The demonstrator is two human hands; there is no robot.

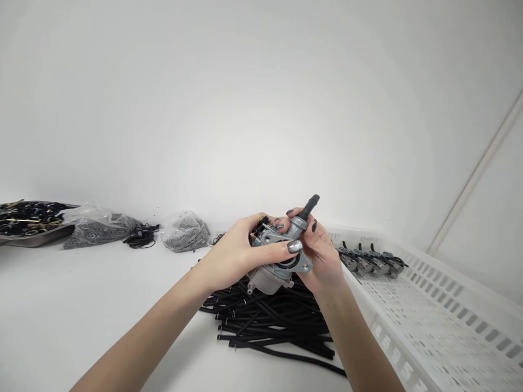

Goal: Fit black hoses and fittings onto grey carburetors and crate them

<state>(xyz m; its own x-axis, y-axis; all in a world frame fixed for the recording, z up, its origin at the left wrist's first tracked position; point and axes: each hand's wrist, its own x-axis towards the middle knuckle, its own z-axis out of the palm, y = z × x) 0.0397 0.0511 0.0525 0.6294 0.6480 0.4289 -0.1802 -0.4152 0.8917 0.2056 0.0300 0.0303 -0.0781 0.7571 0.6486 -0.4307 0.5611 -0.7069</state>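
Observation:
A grey metal carburetor is held up in front of me between both hands. My left hand wraps its left side, with the thumb lying across the round bore and flange. My right hand grips the upper right end, its fingers around the top cap at the base of a black rubber boot that points up and right. Below the carburetor, a pile of black rubber hoses with small metal clips lies on the white table. The palm side of my right hand is partly hidden.
To the right stands a white perforated plastic basket, with several carburetors lined up at its far left. Along the wall sit a metal tray of small parts, two clear bags of small grey parts and a black cord bundle.

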